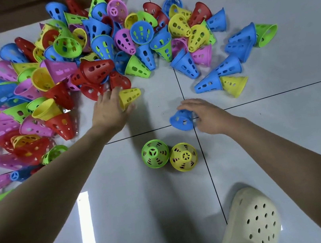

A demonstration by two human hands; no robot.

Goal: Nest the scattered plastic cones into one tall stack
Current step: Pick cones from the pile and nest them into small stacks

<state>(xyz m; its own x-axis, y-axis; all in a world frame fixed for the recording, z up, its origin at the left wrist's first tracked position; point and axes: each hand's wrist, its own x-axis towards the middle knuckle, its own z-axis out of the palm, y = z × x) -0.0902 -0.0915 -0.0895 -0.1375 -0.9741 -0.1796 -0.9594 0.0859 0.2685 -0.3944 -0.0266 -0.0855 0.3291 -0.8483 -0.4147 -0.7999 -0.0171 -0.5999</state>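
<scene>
A big heap of perforated plastic cones (74, 51) in red, blue, yellow, green and pink covers the far left and middle of the white tiled floor (280, 124). My left hand (108, 110) reaches to the heap's near edge and grips a yellow cone (130, 97) lying on its side. My right hand (206, 115) holds a blue cone (182, 120), tilted, just above the floor. A green cone (155, 153) and a yellow cone (183, 156) stand upright side by side close to me.
More blue, yellow and green cones (236, 62) lie scattered at the right. Two cream clogs (251, 222) on my feet show at the bottom. A dark wall base (13, 10) runs along the far edge behind the heap.
</scene>
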